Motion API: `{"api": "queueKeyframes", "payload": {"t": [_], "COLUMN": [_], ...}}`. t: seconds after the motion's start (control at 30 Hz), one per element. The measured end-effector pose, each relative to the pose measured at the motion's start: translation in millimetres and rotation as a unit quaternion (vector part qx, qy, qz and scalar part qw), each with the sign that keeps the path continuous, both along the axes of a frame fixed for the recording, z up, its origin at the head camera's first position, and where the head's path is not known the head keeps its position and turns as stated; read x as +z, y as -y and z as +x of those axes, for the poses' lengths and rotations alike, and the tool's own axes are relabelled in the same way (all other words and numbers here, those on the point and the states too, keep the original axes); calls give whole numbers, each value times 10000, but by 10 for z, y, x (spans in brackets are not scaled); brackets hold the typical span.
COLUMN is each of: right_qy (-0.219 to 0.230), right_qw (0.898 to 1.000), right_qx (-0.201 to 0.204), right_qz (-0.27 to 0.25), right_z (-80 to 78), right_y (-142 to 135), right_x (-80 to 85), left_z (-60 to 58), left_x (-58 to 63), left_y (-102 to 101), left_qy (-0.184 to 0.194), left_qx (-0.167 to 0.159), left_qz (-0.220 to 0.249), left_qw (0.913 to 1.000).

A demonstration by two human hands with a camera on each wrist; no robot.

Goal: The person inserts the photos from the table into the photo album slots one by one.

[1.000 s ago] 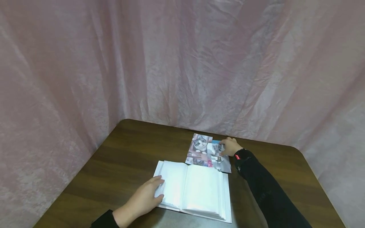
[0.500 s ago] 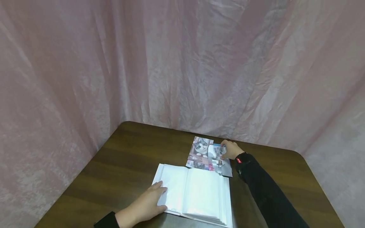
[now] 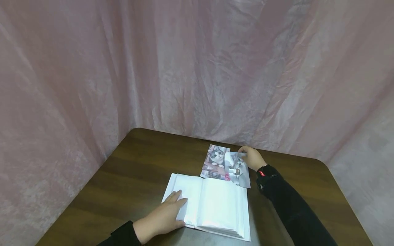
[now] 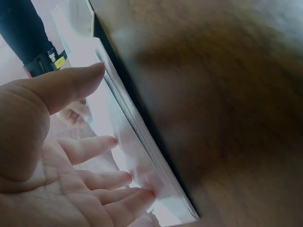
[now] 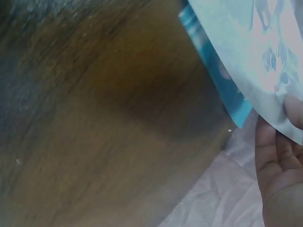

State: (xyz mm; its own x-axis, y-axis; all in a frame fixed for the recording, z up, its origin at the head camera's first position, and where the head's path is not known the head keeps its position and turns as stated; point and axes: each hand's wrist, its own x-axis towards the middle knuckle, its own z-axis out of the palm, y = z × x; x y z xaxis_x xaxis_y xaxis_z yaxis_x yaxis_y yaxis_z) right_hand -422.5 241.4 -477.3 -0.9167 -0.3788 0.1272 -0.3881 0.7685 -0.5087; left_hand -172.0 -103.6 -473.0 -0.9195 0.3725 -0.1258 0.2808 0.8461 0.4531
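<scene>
One cat photo (image 3: 238, 171) is pinched in the right hand (image 3: 253, 159) by the open photo album (image 3: 218, 205), where the left hand (image 3: 165, 215) rests outstretched; holding only the print's edges should prevent smudges.

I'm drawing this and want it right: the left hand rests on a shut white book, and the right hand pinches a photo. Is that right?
Not quite: the white book isn't shut. The head view shows it lying open, pages facing up. The left hand does rest on it, and the right hand pinches a photo.
</scene>
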Motion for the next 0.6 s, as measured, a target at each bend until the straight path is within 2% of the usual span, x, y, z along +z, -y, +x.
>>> {"api": "queueKeyframes", "payload": {"t": [0.13,0.37,0.53,0.6], "right_qy": [-183,126,312,247], "right_qw": [9996,9994,9952,9926], "right_qx": [81,32,12,10], "right_qz": [-179,-308,-931,-1190], "right_z": [24,90,87,85], "right_y": [18,27,48,81], "right_x": [101,277,482,579], "left_z": [6,23,15,5], "left_x": [48,46,8,1], "left_y": [-20,-18,-23,-28], "left_qy": [176,235,140,104], "left_qx": [-138,-228,-265,-285], "left_qz": [-77,-310,-539,-591], "left_qw": [9997,9990,9981,9978]}}
